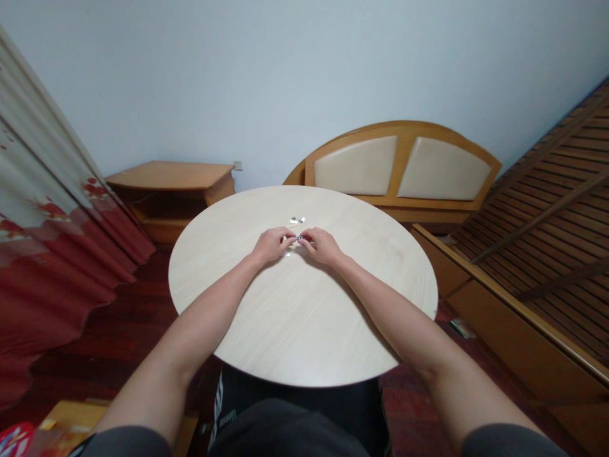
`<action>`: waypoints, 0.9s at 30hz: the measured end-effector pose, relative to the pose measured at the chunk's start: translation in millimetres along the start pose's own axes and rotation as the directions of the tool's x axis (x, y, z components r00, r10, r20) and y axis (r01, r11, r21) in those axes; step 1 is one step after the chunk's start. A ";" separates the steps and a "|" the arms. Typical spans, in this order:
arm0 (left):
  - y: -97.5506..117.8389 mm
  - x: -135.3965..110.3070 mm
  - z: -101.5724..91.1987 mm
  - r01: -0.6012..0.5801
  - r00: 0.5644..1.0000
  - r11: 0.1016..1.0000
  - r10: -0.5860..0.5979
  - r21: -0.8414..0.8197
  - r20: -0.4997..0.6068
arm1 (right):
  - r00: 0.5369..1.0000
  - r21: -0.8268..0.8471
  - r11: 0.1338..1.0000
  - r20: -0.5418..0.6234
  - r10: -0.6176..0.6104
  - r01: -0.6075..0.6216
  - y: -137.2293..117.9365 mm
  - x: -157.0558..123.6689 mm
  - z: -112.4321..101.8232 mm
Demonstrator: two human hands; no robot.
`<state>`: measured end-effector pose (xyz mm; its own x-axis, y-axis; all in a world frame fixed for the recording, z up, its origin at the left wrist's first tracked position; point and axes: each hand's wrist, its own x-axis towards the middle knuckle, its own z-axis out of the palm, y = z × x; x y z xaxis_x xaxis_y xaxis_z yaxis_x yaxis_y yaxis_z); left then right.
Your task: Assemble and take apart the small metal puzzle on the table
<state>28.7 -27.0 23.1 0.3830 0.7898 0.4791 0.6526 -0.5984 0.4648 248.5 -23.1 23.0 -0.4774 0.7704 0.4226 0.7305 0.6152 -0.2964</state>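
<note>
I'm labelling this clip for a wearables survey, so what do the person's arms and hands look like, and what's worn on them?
The left arm and right arm are bare below short dark grey sleeves: the left sleeve and right sleeve, cut off by the bottom of the view. The left hand and right hand are bare, with no gloves, watch or bracelet showing.

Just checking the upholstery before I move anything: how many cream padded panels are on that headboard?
2. Both sit side by side in the wooden headboard behind the round table: one cream padded panel on the left, the other on the right. Neither looks hidden.
</note>
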 end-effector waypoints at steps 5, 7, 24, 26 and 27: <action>3.3 -0.6 -1.8 0.001 1.000 1.000 -0.001 -0.003 -0.005 | 1.000 -0.050 0.999 0.022 -0.012 0.013 1.2 0.8 2.0; 5.1 -1.0 -2.8 -0.003 1.000 1.000 0.003 -0.007 0.002 | 1.000 -0.053 0.998 0.020 -0.018 0.019 1.7 1.1 3.2; 7.5 -0.6 -2.4 -0.017 0.999 1.000 0.017 0.010 0.037 | 0.998 -0.039 0.998 0.040 -0.053 0.055 -0.3 1.0 4.2; 6.9 -0.6 -2.1 -0.017 0.999 1.000 0.016 0.016 0.035 | 0.998 -0.034 0.998 0.043 -0.051 0.052 -0.2 1.0 4.5; 6.6 -0.6 -1.9 -0.017 0.999 1.000 0.016 0.019 0.035 | 0.998 -0.031 0.998 0.045 -0.049 0.051 -0.3 0.9 4.7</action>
<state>31.5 -31.6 27.2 0.4163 0.7843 0.4599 0.6581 -0.6090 0.4428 245.6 -21.8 19.5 -0.5342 0.7458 0.3981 0.7202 0.6481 -0.2476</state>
